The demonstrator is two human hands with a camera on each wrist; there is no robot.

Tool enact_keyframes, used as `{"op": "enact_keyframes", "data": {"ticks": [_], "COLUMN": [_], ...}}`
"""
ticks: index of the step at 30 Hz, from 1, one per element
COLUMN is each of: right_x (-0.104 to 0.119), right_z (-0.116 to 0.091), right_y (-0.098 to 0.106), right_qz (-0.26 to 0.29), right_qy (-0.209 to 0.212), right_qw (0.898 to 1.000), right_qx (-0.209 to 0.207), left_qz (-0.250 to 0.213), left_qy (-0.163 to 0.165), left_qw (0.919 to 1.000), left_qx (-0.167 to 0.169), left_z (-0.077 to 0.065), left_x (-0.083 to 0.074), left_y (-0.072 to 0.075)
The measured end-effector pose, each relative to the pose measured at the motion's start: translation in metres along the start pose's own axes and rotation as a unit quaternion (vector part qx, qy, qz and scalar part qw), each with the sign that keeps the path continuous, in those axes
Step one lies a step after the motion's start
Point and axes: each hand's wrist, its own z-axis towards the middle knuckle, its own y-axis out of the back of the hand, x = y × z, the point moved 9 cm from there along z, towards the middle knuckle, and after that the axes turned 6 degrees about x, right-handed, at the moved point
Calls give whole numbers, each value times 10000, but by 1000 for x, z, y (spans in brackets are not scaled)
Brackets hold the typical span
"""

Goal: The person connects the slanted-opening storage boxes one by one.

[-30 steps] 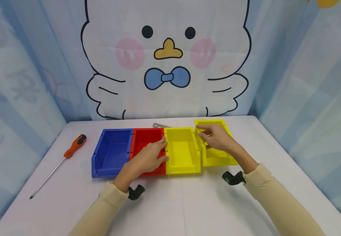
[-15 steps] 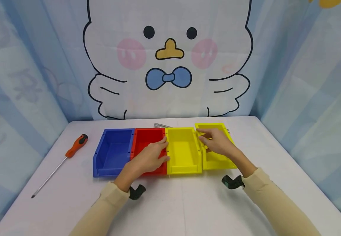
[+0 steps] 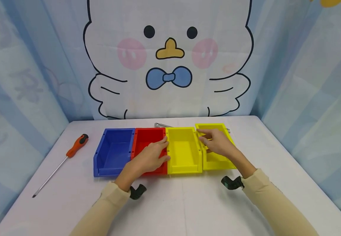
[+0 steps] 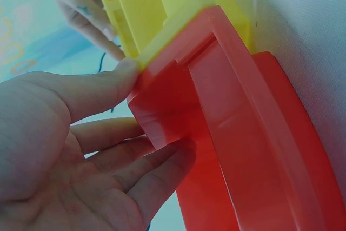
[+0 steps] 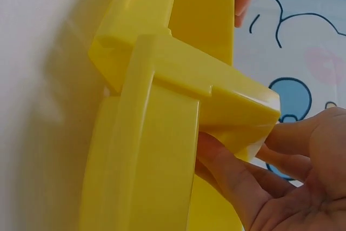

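Observation:
My right hand [image 3: 217, 141] grips the left side wall of the rightmost yellow storage bin [image 3: 219, 164], thumb inside it and other fingers past the rim. That bin stands beside a second yellow bin [image 3: 183, 150], set slightly farther back, and their walls overlap in the right wrist view [image 5: 162, 58]. My left hand [image 3: 148, 157] reaches over the red bin [image 3: 139, 136], its fairly straight fingers inside against the wall and its thumb on the rim where red meets yellow. A blue bin [image 3: 115, 152] adjoins the red one on the left.
An orange-and-black-handled screwdriver [image 3: 75, 146] lies on the white table [image 3: 164, 209] at the left. Behind the bins shows the end of a metal tool [image 3: 162, 125], and a small metal piece [image 3: 228, 130] pokes out past the rightmost bin. Curtains enclose the back and sides.
My right hand has brought the rightmost yellow bin down and toward me, alongside its neighbour, uncovering the small metal piece behind it. In the last half second little differs; my left hand stays put.

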Motion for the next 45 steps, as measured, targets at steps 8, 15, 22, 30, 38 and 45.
{"op": "enact_keyframes", "data": {"ticks": [8,15,22,30,38,45], "right_x": [-3,-2,-2,-4,-9,-10], "right_z": [0,0,2,3,4,4], "right_y": [-2,-2,-4,-5,-7,-9], "right_qz": [24,-52,-134,-52,-59,-40], "right_qy": [-43,14,-25,-58,-77,2], "right_qw": [10000,10000,9999,10000,9999,10000], "right_qx": [-48,-65,21,14,-49,-52], "left_qz": [57,49,17,45,29,7], "left_qy": [-30,-17,-17,-32,-4,-9], "left_qw": [10000,10000,10000,10000,10000,10000], "left_qx": [2,-10,-38,-63,-31,-34], "left_z": [0,-1,0,1,1,0], "left_x": [0,0,0,1,1,1], "left_y": [-1,0,0,0,-1,-1]}}
